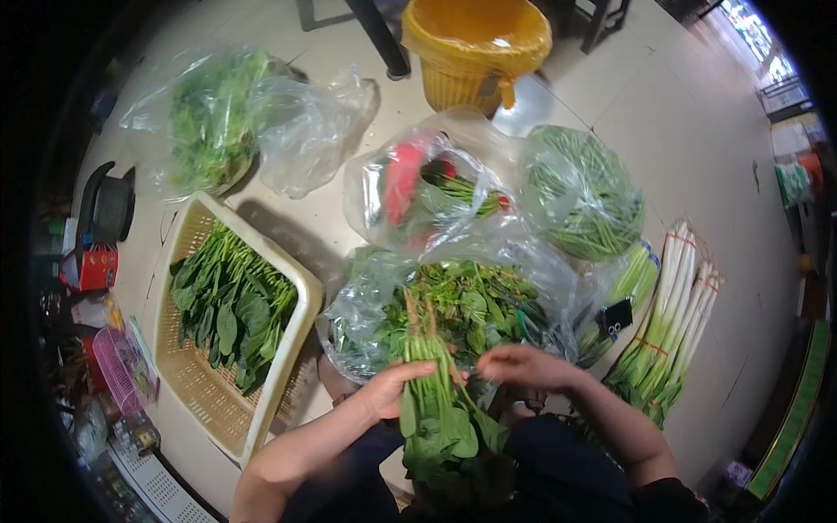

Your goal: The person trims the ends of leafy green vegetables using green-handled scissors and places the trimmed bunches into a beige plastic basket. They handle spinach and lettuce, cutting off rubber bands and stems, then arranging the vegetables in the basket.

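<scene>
My left hand [396, 387] grips a bunch of spinach [437, 408] around its stems. Its pale brownish roots point away from me, and the broad leaves hang down over my lap. Just to the right of the stems is my right hand [513, 366], blurred, with its fingers bent; whether anything is between them is unclear. Beyond both hands lies an opened clear plastic bag [556, 287] holding loose leafy greens [480, 307]. On the left, more spinach [229, 307] is laid in a cream plastic basket [302, 294], stems toward the far side.
Clear bags of red-and-green vegetables [405, 176], green beans [582, 189] and lettuce-like greens [212, 118] lie on the tiled floor. Banded scallions [667, 307] lie at right. A yellow lined bin [464, 78] stands beyond, beside a dark furniture leg [382, 39].
</scene>
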### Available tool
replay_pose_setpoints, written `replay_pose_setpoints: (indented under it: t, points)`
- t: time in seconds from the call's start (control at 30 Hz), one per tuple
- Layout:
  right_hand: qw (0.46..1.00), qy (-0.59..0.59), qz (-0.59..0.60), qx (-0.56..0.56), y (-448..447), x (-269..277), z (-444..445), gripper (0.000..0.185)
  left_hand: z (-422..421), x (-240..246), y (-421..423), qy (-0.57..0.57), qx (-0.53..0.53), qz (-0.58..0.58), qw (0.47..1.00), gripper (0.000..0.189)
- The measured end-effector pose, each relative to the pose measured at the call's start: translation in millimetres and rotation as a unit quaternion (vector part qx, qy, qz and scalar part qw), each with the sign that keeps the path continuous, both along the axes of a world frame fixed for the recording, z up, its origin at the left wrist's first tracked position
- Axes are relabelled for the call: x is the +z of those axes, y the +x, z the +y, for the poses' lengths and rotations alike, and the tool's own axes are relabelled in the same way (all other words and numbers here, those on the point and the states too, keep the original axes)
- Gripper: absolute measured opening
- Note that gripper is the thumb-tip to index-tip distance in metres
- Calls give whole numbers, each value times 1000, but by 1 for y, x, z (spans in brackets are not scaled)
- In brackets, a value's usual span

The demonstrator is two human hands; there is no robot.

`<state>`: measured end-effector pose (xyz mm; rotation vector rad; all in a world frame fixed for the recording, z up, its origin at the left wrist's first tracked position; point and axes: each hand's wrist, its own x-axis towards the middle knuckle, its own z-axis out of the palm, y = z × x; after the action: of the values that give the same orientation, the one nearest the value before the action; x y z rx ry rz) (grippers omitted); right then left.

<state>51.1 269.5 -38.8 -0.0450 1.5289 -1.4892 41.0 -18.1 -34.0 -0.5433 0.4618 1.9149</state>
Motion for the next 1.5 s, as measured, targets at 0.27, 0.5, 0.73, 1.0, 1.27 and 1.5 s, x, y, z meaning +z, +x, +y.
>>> replay_pose_setpoints:
  t: [0.27,0.5,0.73,1.0,1.27,1.5]
  points:
    - [859,448,245,-45,-11,-88,32,60,-8,-4,-2,-70,-49,-9,996,56]
    - [929,306,209,0,-26,-85,51,86,-10,-5,-4,88,-35,-6,995,65]
    - [931,338,130,42,-24,4,59,74,-16,-7,-1,89,-48,3,995,59]
    - [984,80,127,97,-7,44,17,76,-2,4,-8,-110,-125,113,979,47]
    - [980,97,140,102,-7,50,-19,79,5,9,-7,-131,-183,186,956,35]
    - [976,87,180,83,-11,47,-26,64,9,9,-10,-95,-213,193,953,31]
